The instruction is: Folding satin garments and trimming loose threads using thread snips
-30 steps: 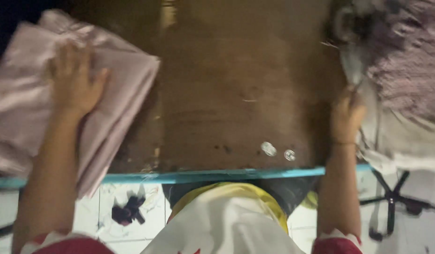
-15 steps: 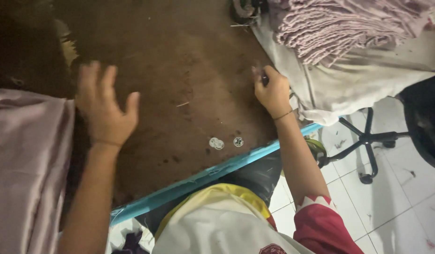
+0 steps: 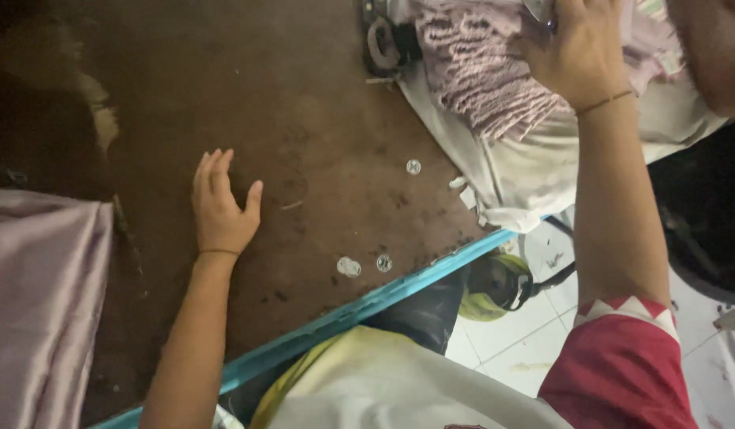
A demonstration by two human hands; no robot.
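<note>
**Handling the Folded Cloth Stack**

Your right hand (image 3: 578, 52) rests on top of the stack of pink cloths (image 3: 482, 75) at the far right corner of the brown table (image 3: 304, 119); fingers curl down onto the top layers, but whether they pinch a layer cannot be told. Your left hand (image 3: 220, 206) lies open and flat on the bare tabletop, holding nothing.

Expect the stack to be soft, light and limp; layers will likely slide against each other. Take hold at the folded edge, thumb under, fingers over. The stack's long axis runs diagonally, from the table's middle toward the far right. It sits on a white sheet (image 3: 526, 171) that hangs over the teal table edge (image 3: 399, 290). Three small clear buttons (image 3: 349, 266) lie near that edge.
</note>
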